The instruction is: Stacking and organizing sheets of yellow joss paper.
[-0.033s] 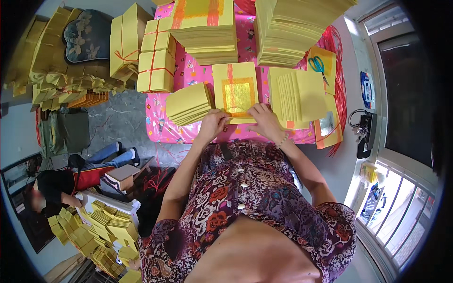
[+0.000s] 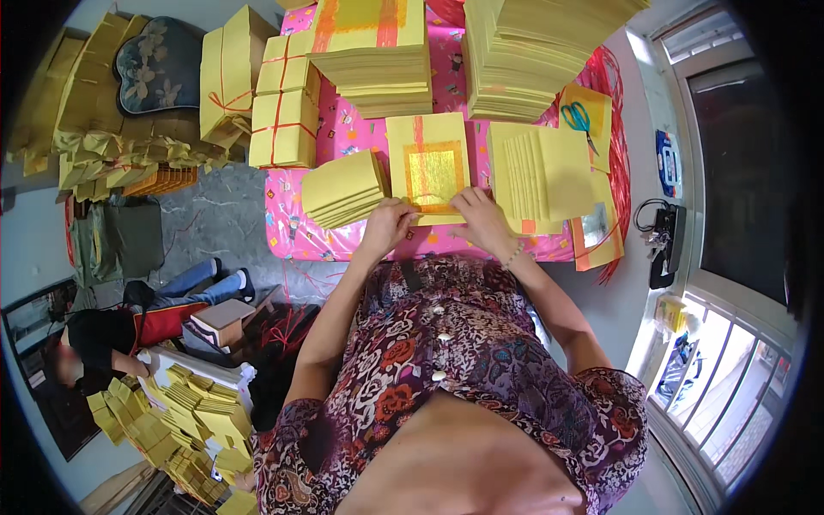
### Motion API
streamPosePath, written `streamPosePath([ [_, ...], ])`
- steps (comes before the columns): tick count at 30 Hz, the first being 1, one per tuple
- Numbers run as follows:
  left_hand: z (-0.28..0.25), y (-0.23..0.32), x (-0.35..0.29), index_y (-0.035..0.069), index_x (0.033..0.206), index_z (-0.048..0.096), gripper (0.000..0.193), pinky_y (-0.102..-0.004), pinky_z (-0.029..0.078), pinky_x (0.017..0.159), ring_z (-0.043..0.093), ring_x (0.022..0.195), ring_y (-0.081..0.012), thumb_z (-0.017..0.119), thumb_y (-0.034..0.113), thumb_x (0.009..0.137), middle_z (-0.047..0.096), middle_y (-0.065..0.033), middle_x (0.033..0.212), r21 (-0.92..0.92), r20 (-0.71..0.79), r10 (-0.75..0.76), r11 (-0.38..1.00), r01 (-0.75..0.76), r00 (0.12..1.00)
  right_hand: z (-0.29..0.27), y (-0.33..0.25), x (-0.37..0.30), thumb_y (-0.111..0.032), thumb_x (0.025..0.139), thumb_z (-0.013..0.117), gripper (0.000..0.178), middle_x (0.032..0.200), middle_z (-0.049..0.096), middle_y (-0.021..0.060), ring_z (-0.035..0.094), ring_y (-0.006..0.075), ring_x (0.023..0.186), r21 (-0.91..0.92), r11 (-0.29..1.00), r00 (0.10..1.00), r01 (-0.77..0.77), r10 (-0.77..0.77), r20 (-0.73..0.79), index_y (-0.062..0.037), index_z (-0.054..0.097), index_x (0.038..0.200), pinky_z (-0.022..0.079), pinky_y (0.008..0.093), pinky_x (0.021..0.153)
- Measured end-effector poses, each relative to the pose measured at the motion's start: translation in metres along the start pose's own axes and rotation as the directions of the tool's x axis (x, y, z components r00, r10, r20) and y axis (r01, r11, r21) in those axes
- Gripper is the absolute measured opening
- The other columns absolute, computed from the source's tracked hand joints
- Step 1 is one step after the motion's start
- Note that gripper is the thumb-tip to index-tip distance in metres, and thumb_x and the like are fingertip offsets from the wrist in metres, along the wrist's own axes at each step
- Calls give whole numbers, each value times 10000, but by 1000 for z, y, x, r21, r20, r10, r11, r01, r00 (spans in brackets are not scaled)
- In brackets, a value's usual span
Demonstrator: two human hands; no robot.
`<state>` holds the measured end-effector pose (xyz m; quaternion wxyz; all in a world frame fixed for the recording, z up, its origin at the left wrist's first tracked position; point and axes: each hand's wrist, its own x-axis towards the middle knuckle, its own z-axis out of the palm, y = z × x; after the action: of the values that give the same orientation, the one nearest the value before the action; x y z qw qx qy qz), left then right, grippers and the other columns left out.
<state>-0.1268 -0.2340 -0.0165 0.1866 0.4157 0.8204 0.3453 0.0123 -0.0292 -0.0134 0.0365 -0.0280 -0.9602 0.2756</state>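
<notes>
A yellow paper sheet (image 2: 427, 142) with a gold foil square and an orange stripe lies on the pink patterned table (image 2: 296, 232) in front of me. My left hand (image 2: 388, 225) and my right hand (image 2: 481, 219) both pinch its near edge, fingers closed on the paper. A pile of folded yellow sheets (image 2: 343, 187) lies just left of my left hand. To the right of my right hand is a fanned stack of yellow sheets (image 2: 541, 176).
Two tall paper stacks (image 2: 373, 56) (image 2: 541, 51) stand at the table's back, with red-tied bundles (image 2: 283, 112) at the left and scissors (image 2: 577, 116) at the right. Another person (image 2: 112, 335) sits on the floor at left among folded yellow papers (image 2: 180, 412). A window is at right.
</notes>
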Motion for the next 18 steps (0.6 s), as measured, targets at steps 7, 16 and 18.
streamPosePath([
  [7,-1,-5,0,19,957,735,133,-410,509,709,635,807,-329,694,97,858,653,-151,831,25,63,-6,1000,5,998,-3,8,6,-279,759,789,338,982,589,74,583,280,987,74,996,997,-41,37,66,-74,620,969,516,394,828],
  [16,-3,-8,-5,47,1048,727,281,-380,524,765,628,897,-305,785,127,785,648,-126,958,-3,59,82,997,-82,995,0,16,9,-296,774,781,240,905,612,61,596,271,940,211,976,998,-56,51,32,-98,675,860,505,402,782],
  [18,-1,-11,-6,48,1056,721,303,-379,523,768,624,909,-303,795,124,772,645,-124,968,19,59,94,995,-95,994,1,17,11,-294,788,780,229,904,615,66,598,273,935,241,967,995,-88,76,61,-98,684,856,497,401,783],
])
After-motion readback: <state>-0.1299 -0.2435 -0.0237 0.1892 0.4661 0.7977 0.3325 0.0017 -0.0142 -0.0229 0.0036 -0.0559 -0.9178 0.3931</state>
